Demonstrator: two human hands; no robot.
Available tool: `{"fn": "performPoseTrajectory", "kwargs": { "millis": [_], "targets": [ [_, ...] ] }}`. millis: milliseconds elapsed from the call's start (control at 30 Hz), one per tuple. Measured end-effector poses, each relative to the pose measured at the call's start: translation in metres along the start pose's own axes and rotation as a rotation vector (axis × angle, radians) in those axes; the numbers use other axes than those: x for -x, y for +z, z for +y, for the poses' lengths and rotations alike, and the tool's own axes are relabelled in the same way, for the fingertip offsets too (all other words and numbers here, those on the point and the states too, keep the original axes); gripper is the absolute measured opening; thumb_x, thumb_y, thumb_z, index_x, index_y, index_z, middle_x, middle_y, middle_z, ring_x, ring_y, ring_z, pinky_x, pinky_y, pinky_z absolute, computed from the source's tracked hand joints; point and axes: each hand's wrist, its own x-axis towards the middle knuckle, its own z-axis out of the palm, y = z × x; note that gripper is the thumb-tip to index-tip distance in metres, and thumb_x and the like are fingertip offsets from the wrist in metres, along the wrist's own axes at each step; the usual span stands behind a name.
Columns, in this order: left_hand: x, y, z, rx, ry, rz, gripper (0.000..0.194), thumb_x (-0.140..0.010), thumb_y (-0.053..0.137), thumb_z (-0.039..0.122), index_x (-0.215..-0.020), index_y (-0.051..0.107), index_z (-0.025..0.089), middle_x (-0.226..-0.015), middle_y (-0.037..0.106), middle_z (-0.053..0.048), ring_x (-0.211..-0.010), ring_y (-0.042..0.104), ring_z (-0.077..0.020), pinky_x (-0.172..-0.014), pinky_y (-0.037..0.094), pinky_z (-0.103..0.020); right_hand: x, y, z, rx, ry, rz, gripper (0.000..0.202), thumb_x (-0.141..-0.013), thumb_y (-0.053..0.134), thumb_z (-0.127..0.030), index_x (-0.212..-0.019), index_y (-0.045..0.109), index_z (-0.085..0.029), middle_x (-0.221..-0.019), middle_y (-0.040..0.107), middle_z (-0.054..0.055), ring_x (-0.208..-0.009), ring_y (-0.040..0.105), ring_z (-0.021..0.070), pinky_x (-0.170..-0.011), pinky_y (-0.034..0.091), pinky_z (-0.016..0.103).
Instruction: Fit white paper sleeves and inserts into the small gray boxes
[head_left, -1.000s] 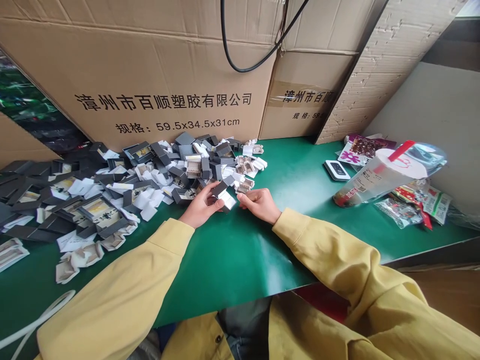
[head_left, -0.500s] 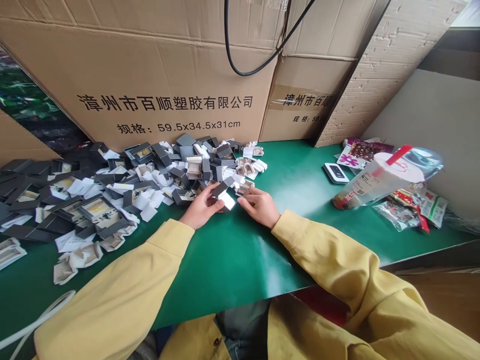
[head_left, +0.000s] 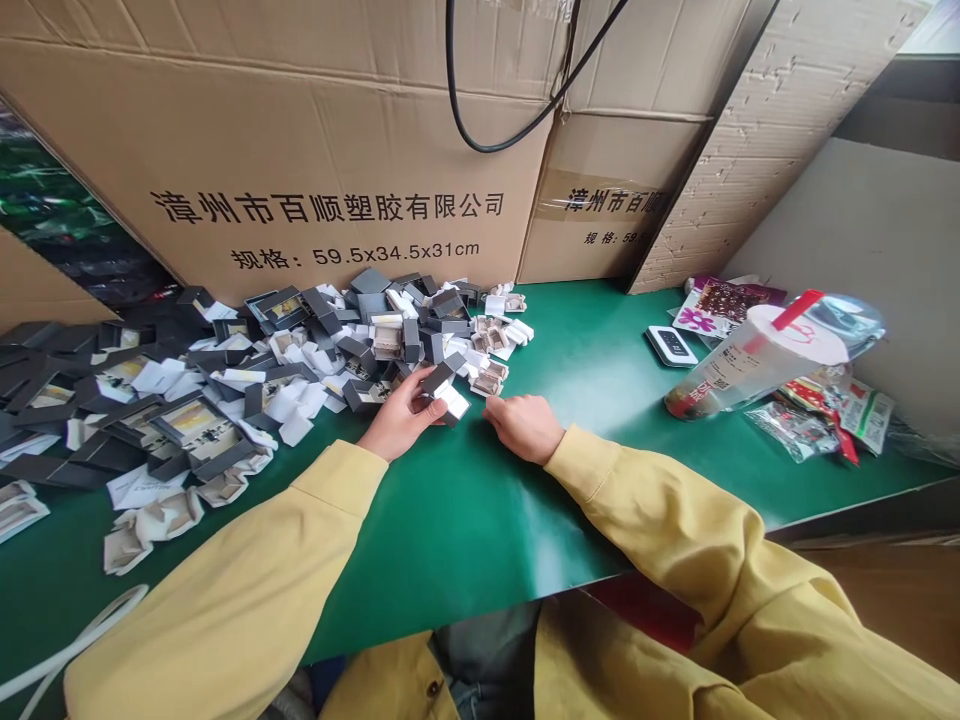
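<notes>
My left hand (head_left: 403, 415) is closed around a small dark grey cardboard box (head_left: 441, 377), whose white flap (head_left: 454, 403) sticks out toward the right. Just right of the box, my right hand (head_left: 526, 426) is curled with thumb and fingers pressed together; whatever lies in them, if anything, is hidden. A gap separates it from the box. Behind both hands spreads a heap of similar dark boxes (head_left: 202, 430) with white paper pieces. A small pulp-coloured insert (head_left: 490, 378) lies behind the right hand.
On the green tabletop (head_left: 442, 540) at right stand a tilted plastic drink cup (head_left: 739, 365) and a small white device (head_left: 671, 346), beside snack packets (head_left: 832, 415). Large cardboard cartons (head_left: 337, 140) wall off the back, with a black cable (head_left: 487, 148) hanging before them. A white cable (head_left: 82, 640) runs at lower left.
My right hand has turned and drawn slightly toward me, its fingers curling tighter. The left hand with the small box stays almost in place.
</notes>
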Motion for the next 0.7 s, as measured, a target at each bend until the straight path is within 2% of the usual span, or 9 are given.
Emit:
{"fn": "performPoseTrajectory", "kwargs": {
  "millis": [133,300,367,467,533,600,700],
  "targets": [
    [0.000,0.001,0.001,-0.009,-0.003,0.010,0.077,-0.067,0.067,0.052,-0.129,0.038,0.016,-0.120,0.054,-0.015,-0.100,0.058,-0.0281,-0.072,0.055,-0.036,0.000,0.001,-0.004,0.079,-0.058,-0.099,0.022,-0.085,0.037,-0.017,-0.097,0.056,-0.020,-0.081,0.069,0.009,-0.074,0.064,0.0225,-0.059,0.037,0.028],
    [0.000,0.000,0.002,-0.012,-0.001,0.018,0.077,-0.067,0.066,0.053,-0.128,0.037,0.015,-0.121,0.053,-0.016,-0.102,0.057,-0.0279,-0.072,0.055,-0.035,-0.001,0.005,-0.002,0.001,-0.071,-0.056,0.021,-0.084,0.039,-0.019,-0.092,0.058,-0.020,-0.081,0.068,0.009,-0.073,0.064,0.0236,-0.060,0.039,0.029],
    [0.000,-0.001,0.002,-0.040,0.013,0.002,0.074,-0.068,0.066,0.051,-0.127,0.037,0.016,-0.121,0.052,-0.016,-0.101,0.058,-0.0270,-0.073,0.054,-0.034,-0.004,0.007,-0.001,-0.139,0.003,0.020,0.021,-0.086,0.040,-0.026,-0.086,0.059,-0.019,-0.075,0.067,0.008,-0.069,0.062,0.0224,-0.059,0.039,0.029],
    [0.003,0.001,0.001,-0.106,0.054,-0.026,0.070,-0.066,0.070,0.045,-0.124,0.039,0.020,-0.125,0.049,-0.014,-0.102,0.058,-0.0258,-0.075,0.054,-0.034,-0.012,0.009,0.000,-0.528,0.105,0.248,0.025,-0.087,0.042,-0.035,-0.086,0.059,-0.018,-0.074,0.064,0.006,-0.067,0.059,0.0180,-0.060,0.042,0.028],
    [0.006,0.006,0.001,-0.156,0.076,-0.019,0.071,-0.061,0.075,0.041,-0.121,0.041,0.021,-0.126,0.048,-0.014,-0.101,0.059,-0.0254,-0.074,0.054,-0.034,-0.017,0.009,-0.003,-0.804,0.026,0.359,0.023,-0.083,0.047,-0.033,-0.094,0.059,-0.017,-0.090,0.064,0.006,-0.079,0.059,0.0163,-0.065,0.045,0.026],
    [0.008,0.011,0.002,-0.218,0.094,0.003,0.071,-0.058,0.077,0.039,-0.118,0.043,0.021,-0.123,0.050,-0.013,-0.099,0.060,-0.0248,-0.074,0.054,-0.034,-0.020,0.009,-0.007,-0.995,-0.102,0.380,0.021,-0.079,0.051,-0.027,-0.095,0.062,-0.018,-0.106,0.062,0.007,-0.094,0.058,0.0166,-0.075,0.046,0.026],
    [0.011,0.017,0.005,-0.314,0.112,0.025,0.069,-0.058,0.076,0.039,-0.117,0.045,0.022,-0.119,0.053,-0.012,-0.096,0.061,-0.0243,-0.074,0.055,-0.036,-0.021,0.012,-0.013,-1.143,-0.137,0.389,0.016,-0.075,0.054,-0.019,-0.083,0.067,-0.019,-0.104,0.064,0.004,-0.099,0.058,0.0172,-0.085,0.045,0.028]
  ]
}}
